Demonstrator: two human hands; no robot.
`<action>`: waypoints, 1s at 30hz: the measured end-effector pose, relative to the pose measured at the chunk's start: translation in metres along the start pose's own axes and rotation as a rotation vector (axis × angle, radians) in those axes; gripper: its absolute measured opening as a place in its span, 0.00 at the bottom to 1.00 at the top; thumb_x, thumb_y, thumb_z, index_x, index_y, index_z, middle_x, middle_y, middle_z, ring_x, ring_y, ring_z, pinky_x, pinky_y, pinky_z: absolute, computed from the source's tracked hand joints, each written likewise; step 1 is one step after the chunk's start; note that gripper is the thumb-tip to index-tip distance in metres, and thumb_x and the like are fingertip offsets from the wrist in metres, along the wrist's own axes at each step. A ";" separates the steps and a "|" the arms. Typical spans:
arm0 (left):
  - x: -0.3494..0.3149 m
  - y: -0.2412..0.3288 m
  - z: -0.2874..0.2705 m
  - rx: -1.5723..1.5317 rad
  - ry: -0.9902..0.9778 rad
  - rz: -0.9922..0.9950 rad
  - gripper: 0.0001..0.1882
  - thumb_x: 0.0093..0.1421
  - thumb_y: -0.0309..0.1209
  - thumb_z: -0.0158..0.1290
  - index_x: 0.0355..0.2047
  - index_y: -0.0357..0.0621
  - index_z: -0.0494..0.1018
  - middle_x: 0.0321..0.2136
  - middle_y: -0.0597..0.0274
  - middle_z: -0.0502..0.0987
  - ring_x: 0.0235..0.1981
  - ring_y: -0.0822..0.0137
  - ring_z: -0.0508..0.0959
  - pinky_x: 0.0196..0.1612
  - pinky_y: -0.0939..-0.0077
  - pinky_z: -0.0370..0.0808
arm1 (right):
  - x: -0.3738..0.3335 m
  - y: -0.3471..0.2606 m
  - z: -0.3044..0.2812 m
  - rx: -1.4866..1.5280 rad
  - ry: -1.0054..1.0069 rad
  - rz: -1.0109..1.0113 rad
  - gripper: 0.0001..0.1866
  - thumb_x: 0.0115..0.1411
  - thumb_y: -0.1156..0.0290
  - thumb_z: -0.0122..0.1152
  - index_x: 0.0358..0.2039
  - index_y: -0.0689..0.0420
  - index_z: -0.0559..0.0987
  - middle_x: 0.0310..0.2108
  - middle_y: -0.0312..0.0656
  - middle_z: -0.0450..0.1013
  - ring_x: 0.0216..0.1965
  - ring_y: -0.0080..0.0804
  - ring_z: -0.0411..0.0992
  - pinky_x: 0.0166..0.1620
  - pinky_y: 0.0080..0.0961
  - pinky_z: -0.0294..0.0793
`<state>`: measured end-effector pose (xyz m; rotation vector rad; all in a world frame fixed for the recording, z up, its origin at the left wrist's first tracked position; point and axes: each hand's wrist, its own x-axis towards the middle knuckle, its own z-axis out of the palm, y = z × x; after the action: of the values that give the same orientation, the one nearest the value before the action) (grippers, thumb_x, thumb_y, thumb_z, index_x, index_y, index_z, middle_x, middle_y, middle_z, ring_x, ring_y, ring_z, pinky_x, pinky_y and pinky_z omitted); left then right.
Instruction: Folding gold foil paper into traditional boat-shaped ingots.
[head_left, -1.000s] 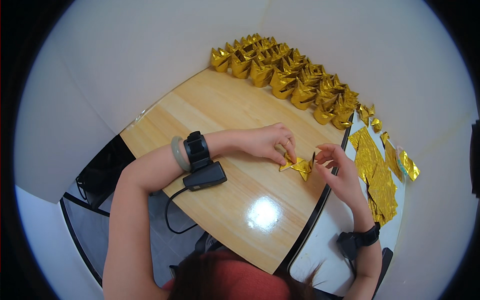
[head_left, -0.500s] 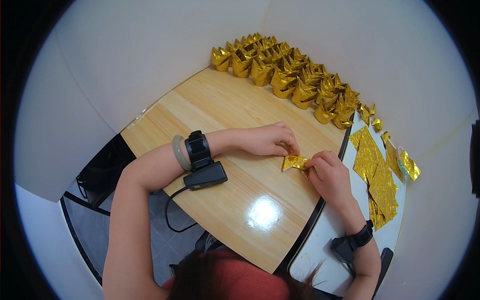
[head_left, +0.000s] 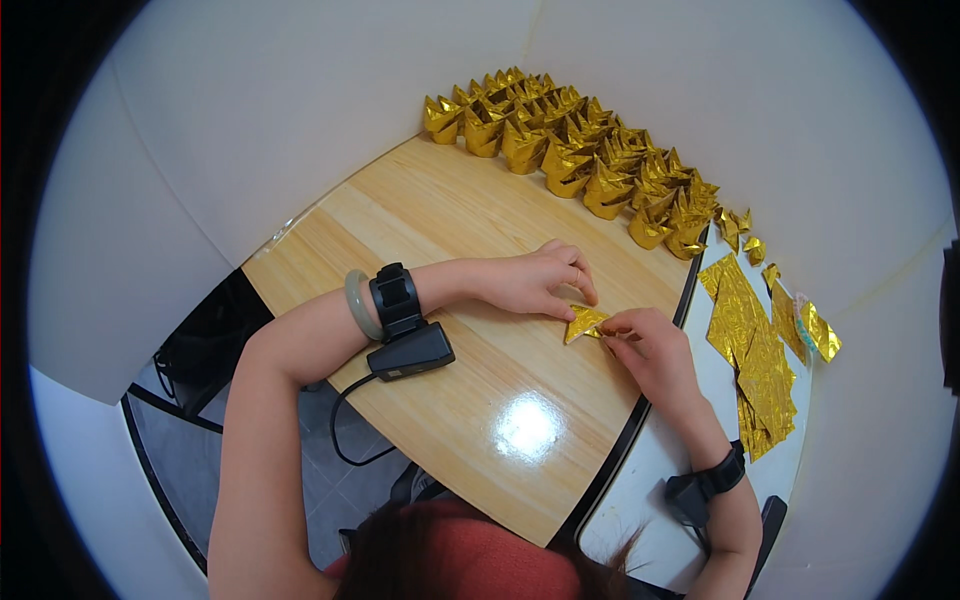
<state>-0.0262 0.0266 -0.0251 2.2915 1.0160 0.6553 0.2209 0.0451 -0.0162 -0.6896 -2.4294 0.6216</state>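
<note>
A small folded piece of gold foil paper (head_left: 583,324) lies on the wooden tabletop between my hands. Its left part is a flat, pointed triangle; the right end is hidden by fingers. My left hand (head_left: 540,278) rests at its upper left corner, the thumb tip touching or close to the paper. The index finger arches above, apart from the thumb. Thumb and fingers of my right hand (head_left: 655,355) pinch the paper's right end from the right side.
Rows of folded gold foil ingot shapes (head_left: 565,160) stand along the back of the wooden table (head_left: 400,220). On the white surface to the right lie loose gold foil sheets (head_left: 755,345), small folded pieces (head_left: 754,250) and a clear plastic wrapper (head_left: 801,318).
My left thumb and index finger have spread apart, the fingers lifting off the paper. My right hand has shifted slightly left over the paper's right end.
</note>
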 end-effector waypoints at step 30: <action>0.010 0.025 0.019 -0.822 0.184 -0.202 0.09 0.62 0.26 0.51 0.40 0.32 0.68 0.28 0.54 0.79 0.26 0.70 0.80 0.31 0.80 0.76 | 0.006 -0.009 -0.007 0.661 0.020 0.459 0.09 0.61 0.69 0.59 0.32 0.64 0.78 0.21 0.38 0.76 0.23 0.19 0.74 0.27 0.14 0.73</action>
<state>0.0045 0.0150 -0.0207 1.4181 0.8272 0.9844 0.2172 0.0436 -0.0035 -0.9423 -1.8573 1.4938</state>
